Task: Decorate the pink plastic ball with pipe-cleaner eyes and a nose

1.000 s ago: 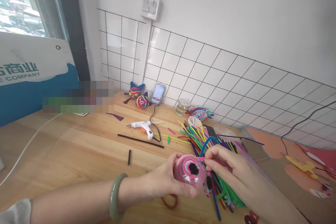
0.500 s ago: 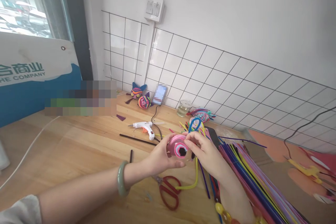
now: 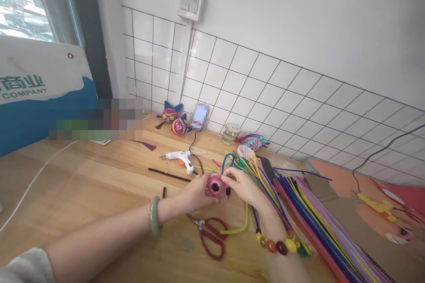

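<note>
A small round pink craft piece [image 3: 216, 185] with a black-centred eye shape is held over the wooden table. My left hand [image 3: 195, 193] wraps round its left side, with a green bangle on the wrist. At its upper right, the closed fingers of my right hand [image 3: 239, 185] grip a blue pipe cleaner [image 3: 227, 157] that rises from the piece in a bent loop. Red-handled scissors [image 3: 212, 238] lie below the hands, near a bent yellow pipe cleaner [image 3: 245, 223].
Behind the hands are a white glue gun [image 3: 181, 159], two striped craft figures [image 3: 180, 125], a phone [image 3: 200, 116] and a glass jar [image 3: 230, 133]. Bundled pipe cleaners [image 3: 318, 216] cover the right side. A yellow glue gun [image 3: 376, 205] lies at the far right.
The craft piece and both hands have shifted slightly left in view. The piece has turned, and the blue loop is now more open. The right wrist's beaded bracelet shows more fully.
</note>
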